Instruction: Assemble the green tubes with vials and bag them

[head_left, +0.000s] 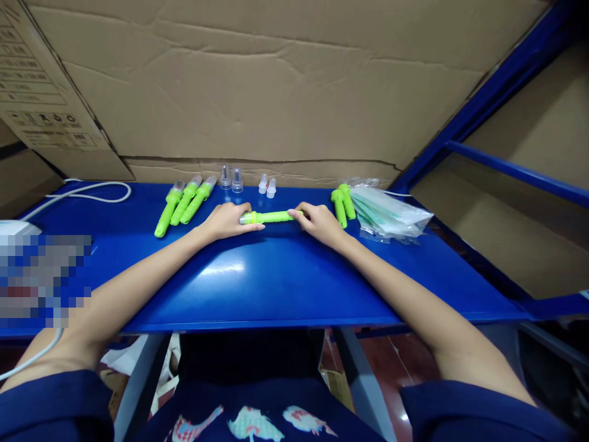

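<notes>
A lime-green flashlight-shaped stick with a clear cap lies level between my two hands, a little above the blue table. My left hand is closed round its capped end, near a yellowish ring. At the other end, my right hand pinches the green handle tip between thumb and fingers. Left of my left hand lie several similar green sticks with clear caps. Behind my hands stand two clear caps and two small white-based caps. Two green pieces without visible clear caps lie beyond my right hand.
Clear plastic bags with papers or sheets lie at the right of the blue table. A white cable loops at the back left. Cardboard walls the back, and a blue metal frame stands on the right.
</notes>
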A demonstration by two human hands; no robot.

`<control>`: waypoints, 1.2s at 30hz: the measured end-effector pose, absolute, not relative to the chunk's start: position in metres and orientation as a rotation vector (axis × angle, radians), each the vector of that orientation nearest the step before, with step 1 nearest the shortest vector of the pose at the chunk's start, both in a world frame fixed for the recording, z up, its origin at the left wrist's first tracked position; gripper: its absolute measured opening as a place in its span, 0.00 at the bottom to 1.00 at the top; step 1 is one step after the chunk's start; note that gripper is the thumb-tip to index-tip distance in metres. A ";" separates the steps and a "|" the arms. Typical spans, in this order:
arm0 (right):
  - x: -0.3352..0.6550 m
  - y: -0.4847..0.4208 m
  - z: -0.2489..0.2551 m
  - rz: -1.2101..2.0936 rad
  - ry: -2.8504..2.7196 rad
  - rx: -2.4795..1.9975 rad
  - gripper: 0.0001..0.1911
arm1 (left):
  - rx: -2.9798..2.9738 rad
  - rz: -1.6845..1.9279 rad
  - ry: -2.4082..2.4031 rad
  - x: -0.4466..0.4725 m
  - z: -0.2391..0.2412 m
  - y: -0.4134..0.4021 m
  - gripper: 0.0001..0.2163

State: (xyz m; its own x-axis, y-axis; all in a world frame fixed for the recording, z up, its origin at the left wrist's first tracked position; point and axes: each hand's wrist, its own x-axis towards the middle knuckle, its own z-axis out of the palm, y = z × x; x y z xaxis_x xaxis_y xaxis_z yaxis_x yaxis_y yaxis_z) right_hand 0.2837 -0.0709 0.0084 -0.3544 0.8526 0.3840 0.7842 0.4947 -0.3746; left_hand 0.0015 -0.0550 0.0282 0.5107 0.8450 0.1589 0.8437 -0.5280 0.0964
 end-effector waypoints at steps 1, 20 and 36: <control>0.285 -0.070 0.008 0.281 -2.169 -1.305 0.26 | 2.733 0.286 1.551 0.002 0.028 -0.055 0.36; 0.293 -0.058 0.005 0.825 -1.835 -1.116 0.25 | 2.757 0.239 1.610 -0.003 0.028 -0.050 0.33; 0.329 -0.033 0.004 0.704 -1.732 -1.224 0.22 | 2.545 0.590 1.324 -0.014 0.022 0.000 0.22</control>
State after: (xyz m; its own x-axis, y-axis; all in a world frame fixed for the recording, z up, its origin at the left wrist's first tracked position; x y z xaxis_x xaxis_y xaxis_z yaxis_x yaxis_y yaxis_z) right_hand 0.3290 -0.0332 0.0042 -0.1314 0.9341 0.3319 0.4380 0.3551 -0.8259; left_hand -0.0142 -0.0005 0.0217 0.5158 0.8192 0.2507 0.7340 -0.5734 0.3638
